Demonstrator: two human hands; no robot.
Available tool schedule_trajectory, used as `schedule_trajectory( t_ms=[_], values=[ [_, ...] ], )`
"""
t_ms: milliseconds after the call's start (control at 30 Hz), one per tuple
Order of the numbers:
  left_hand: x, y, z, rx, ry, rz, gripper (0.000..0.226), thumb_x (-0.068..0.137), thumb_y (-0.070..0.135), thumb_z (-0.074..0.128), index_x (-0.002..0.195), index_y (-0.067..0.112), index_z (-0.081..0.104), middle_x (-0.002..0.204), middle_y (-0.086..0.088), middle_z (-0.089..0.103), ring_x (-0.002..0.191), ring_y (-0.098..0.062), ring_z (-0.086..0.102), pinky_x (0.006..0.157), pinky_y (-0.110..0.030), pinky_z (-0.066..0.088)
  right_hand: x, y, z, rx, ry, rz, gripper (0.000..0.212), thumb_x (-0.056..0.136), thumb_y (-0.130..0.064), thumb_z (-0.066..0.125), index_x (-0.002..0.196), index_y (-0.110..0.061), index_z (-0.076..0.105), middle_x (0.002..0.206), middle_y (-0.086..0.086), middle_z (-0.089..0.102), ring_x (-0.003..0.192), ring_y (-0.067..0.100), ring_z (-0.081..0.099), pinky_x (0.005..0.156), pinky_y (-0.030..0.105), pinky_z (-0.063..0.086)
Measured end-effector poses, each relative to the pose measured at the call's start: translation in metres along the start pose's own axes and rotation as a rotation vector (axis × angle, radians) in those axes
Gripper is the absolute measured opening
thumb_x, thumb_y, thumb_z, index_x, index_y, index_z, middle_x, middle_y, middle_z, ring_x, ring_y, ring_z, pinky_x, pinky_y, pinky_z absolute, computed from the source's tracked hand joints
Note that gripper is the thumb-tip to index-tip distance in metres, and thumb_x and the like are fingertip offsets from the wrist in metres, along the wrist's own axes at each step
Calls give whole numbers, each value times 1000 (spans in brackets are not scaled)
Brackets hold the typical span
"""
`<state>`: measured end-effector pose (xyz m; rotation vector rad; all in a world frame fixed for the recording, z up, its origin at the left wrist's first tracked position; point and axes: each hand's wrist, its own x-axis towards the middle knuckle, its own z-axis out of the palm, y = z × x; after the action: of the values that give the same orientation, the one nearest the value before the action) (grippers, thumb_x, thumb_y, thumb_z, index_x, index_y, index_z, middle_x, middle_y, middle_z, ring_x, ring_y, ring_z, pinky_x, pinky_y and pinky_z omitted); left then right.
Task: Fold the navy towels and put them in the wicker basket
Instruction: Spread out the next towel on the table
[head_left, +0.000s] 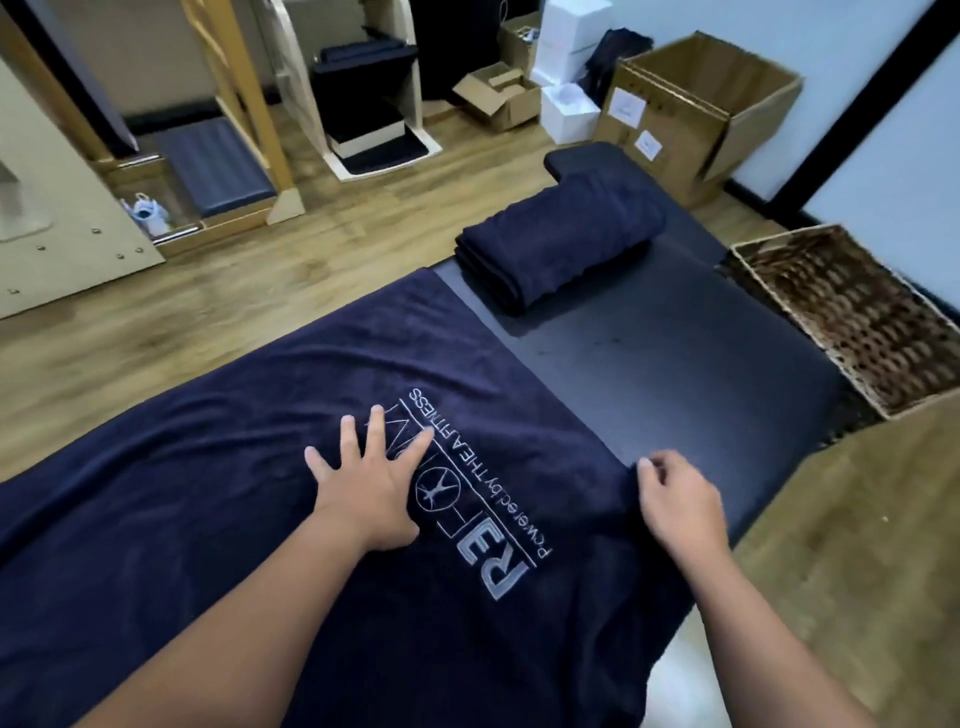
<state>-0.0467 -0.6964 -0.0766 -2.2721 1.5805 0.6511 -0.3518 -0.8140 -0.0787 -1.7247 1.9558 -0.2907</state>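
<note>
Navy towel (260, 519) lies spread on the black bench (675, 374). Left hand (369, 483) presses it flat, fingers splayed, beside the logo (467, 493); right hand (680, 499) pinches its edge. Lifting that edge while the palm lets go could drag the towel off the bench. Folded towels (561, 244) sit farther along the bench; the basket (857, 322) stands right of it, cardboard boxes (696, 104) beyond.
</note>
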Motion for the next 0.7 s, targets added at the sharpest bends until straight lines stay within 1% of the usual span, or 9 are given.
schedule_trajectory(
  t_ms=[67,167,267,400,467,500,567,633,700],
  values=[
    [-5,17,2,11,-1,69,107,81,54,67,156,47,-9,165,-10,-27,150,-42,-22,113,-76,8,-12,12,-3,-63,-81,38,28,89,-30,47,102,-21,71,113,9,71,107,36,60,90,42,49],
    [-10,42,11,-19,-60,139,112,75,79,61,157,44,-7,166,-10,-24,151,-41,-21,115,-72,11,-36,30,-5,-150,-153,63,48,72,-25,45,114,-32,66,114,-1,71,112,35,57,92,44,49],
    [-12,52,20,63,-102,137,127,68,87,61,155,43,-20,162,-13,-33,148,-46,-26,114,-73,9,-49,44,-1,-236,-168,31,39,83,-25,54,121,-30,58,110,-1,70,109,35,59,88,41,50],
    [-20,57,26,138,-5,108,116,76,87,51,155,40,-19,164,-15,-25,151,-44,-16,113,-72,11,-44,67,-15,-303,144,114,21,95,-30,57,112,-21,65,110,10,63,106,36,56,87,43,45],
    [-30,64,31,182,106,136,104,81,80,53,159,31,5,165,-20,2,151,-42,10,111,-64,25,-45,74,-27,-304,265,173,20,96,-30,57,111,-21,66,113,12,58,107,38,51,89,45,40],
    [-35,68,34,181,189,176,93,81,74,60,153,24,27,155,-20,25,141,-39,30,104,-59,36,-48,76,-30,-305,219,187,21,95,-28,57,114,-22,65,116,12,57,109,37,50,89,45,41],
    [-46,73,43,167,297,284,68,69,62,80,114,15,59,115,-12,54,103,-33,56,76,-49,51,-57,79,-28,-267,25,179,30,91,-21,56,122,-20,58,117,13,56,107,36,54,85,41,44],
    [-57,75,52,136,364,354,57,58,55,88,88,15,60,90,-7,55,80,-30,58,60,-42,48,-72,82,-20,-109,-89,183,40,90,-13,56,130,-18,49,113,12,60,99,33,58,76,36,44],
    [-71,78,58,122,331,386,57,58,57,86,88,17,59,89,-5,55,78,-29,59,59,-42,48,-85,87,-9,64,-49,221,43,92,-10,54,133,-20,46,104,5,63,89,25,59,68,33,43]
  ],
)
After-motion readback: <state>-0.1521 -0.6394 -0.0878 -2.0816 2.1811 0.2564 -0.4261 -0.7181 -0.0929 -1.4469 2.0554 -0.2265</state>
